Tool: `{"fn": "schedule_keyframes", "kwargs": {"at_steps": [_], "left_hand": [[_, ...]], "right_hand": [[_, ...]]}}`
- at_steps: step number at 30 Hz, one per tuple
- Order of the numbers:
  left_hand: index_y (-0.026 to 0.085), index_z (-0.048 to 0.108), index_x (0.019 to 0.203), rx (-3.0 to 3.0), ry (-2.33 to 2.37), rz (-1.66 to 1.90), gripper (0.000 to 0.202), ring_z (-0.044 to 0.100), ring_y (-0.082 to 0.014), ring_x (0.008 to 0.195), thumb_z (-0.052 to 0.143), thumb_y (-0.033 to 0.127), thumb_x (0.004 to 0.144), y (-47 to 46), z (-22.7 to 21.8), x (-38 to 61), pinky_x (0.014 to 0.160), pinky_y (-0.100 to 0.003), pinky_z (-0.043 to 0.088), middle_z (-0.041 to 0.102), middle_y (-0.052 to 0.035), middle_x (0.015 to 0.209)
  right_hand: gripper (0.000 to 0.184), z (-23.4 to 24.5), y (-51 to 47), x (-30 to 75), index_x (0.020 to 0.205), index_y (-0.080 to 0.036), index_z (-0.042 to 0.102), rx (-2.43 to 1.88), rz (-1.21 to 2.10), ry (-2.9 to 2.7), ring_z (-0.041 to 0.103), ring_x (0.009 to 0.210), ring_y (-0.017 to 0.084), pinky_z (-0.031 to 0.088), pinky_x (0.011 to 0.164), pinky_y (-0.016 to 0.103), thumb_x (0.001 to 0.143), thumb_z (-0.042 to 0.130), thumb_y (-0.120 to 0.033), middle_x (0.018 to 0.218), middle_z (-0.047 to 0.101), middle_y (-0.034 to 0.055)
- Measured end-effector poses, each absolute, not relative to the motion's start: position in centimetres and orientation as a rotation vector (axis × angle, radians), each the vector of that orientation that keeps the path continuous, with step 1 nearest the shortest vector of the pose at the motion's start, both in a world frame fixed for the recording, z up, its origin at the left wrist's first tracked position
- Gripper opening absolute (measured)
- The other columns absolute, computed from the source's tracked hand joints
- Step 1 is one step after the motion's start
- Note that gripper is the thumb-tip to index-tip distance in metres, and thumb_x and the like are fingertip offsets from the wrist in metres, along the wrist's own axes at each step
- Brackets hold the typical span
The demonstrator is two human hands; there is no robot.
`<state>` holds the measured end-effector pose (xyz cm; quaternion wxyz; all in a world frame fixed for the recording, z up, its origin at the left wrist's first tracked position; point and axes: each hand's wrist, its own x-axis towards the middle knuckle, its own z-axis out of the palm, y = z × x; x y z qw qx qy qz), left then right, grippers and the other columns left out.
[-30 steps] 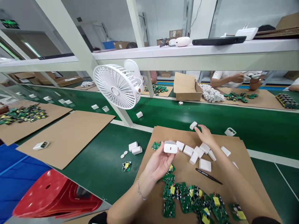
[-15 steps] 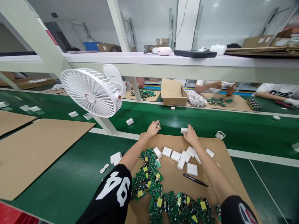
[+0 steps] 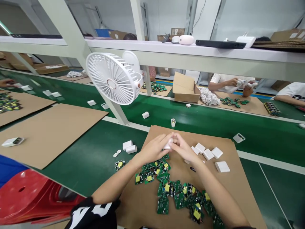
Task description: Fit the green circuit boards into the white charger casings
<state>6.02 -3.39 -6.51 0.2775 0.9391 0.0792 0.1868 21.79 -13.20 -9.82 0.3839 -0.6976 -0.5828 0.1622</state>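
Note:
My left hand point(image 3: 153, 147) and my right hand point(image 3: 184, 148) meet above the near edge of the cardboard sheet point(image 3: 140, 208). Between their fingers is a small white plastic charger casing point(image 3: 168, 144), mostly covered by the fingers. Below my hands lies a spread of green circuit boards point(image 3: 163, 203) with yellow-taped parts. To the right of my right hand sit several loose white casings point(image 3: 208, 154). Dark tweezers point(image 3: 192, 169) are partly hidden under my right forearm.
A green conveyor belt point(image 3: 209, 122) runs across, carrying white casings, one of them an open-ended casing point(image 3: 173, 122) beyond my hands. A white fan point(image 3: 111, 83) is fixed to the frame at left. Co-workers sit across the belt. A red stool point(image 3: 26, 197) stands lower left.
My left hand has let go of a casing holding a board, which now stands on the belt. Both hands have drawn back and together around another white casing. The view has turned left.

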Motion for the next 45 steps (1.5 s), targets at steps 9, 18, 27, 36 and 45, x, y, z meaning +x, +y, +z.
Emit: {"fn": "schedule_keyframes", "kwargs": {"at_steps": [9,18,27,36,45], "left_hand": [[0.017,0.051,0.124,1.475,0.984,0.943,0.054,0.062,-0.0213,0.084,0.061,0.048,0.08,-10.7,-11.2,-5.8,0.077,-0.032,0.049,0.066,-0.0059,0.093],[0.016,0.069,0.104,0.793,0.59,0.716,0.057,0.058,-0.0282,0.105,0.077,0.057,0.065,-13.0,-10.8,-5.1,0.081,-0.033,0.05,0.063,-0.014,0.123],[0.016,0.071,0.098,0.4,0.076,0.118,0.057,0.061,-0.0185,0.082,0.077,0.06,0.063,-14.7,-10.6,-0.5,0.065,-0.024,0.043,0.068,-0.0073,0.088],[0.01,0.071,0.101,0.113,0.152,0.055,0.048,0.067,-0.0111,0.078,0.075,0.05,0.074,-17.5,-10.4,0.5,0.075,-0.017,0.049,0.074,-0.0068,0.096],[0.009,0.073,0.097,0.016,0.174,0.042,0.044,0.07,-0.0091,0.082,0.079,0.045,0.073,-18.3,-9.2,1.2,0.078,-0.01,0.05,0.076,-0.0045,0.086]], "right_hand": [[0.012,-11.4,-12.7,17.5,0.091,-0.017,0.064,-1.748,0.312,-1.624,0.044,0.126,0.035,0.026,0.108,0.058,0.079,0.068,-0.017,0.125,0.06,0.0178],[0.012,-9.2,-17.4,16.8,0.081,-0.022,0.059,-1.419,0.436,-1.578,0.063,0.096,0.023,0.047,0.091,0.043,0.09,0.051,-0.023,0.096,0.07,0.0074],[0.02,-8.3,-24.6,14.8,0.095,-0.024,0.056,-1.274,0.583,-1.255,0.07,0.094,0.02,0.058,0.077,0.034,0.096,0.049,-0.042,0.098,0.072,0.0072],[0.047,-9.8,-28.8,13.8,0.14,-0.032,0.046,-1.303,0.281,-1.331,0.058,0.123,0.026,0.052,0.098,0.044,0.094,0.053,-0.041,0.13,0.063,0.0093],[0.056,-9.5,-28.6,14.9,0.141,-0.031,0.045,-1.384,-0.126,-1.483,0.065,0.111,0.028,0.059,0.086,0.044,0.089,0.064,-0.031,0.128,0.063,0.0127]]}}
